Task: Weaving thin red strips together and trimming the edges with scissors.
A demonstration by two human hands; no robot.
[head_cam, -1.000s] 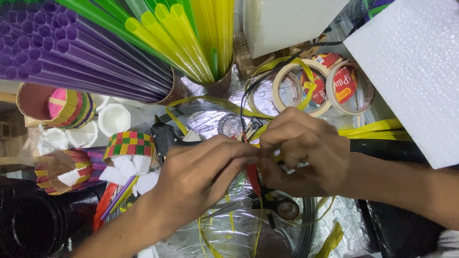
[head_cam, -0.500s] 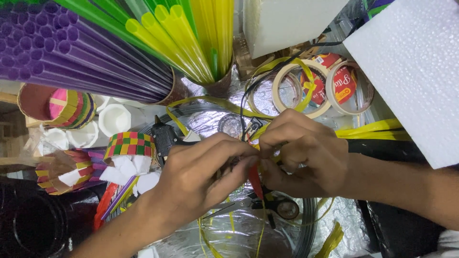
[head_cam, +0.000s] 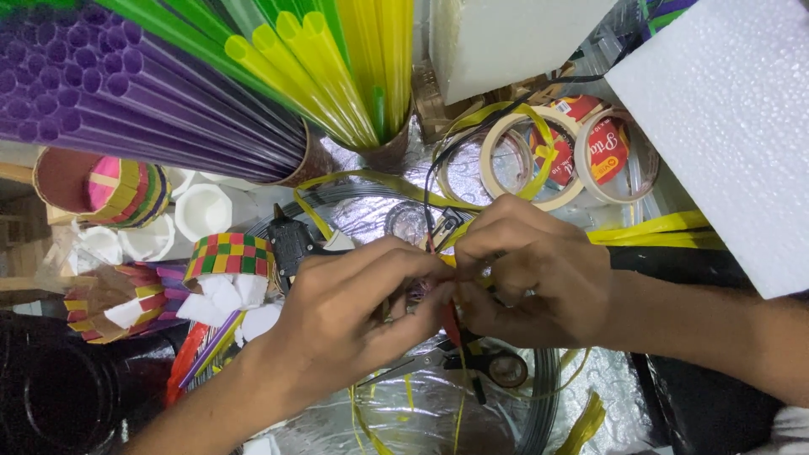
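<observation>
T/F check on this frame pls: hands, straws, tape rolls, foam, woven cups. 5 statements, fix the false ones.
1. Both hands meet at the centre, the left hand and right hand pinching a small piece between their fingertips. True.
2. The purple straws lie at upper right. False: they fill the upper left, with the yellow straws beside them.
3. The tape rolls lie above the right hand. True.
4. The white foam block is at lower left. False: it is at upper right.
5. The checkered woven cup sits in the left hand. False: it stands apart, left of that hand.
</observation>
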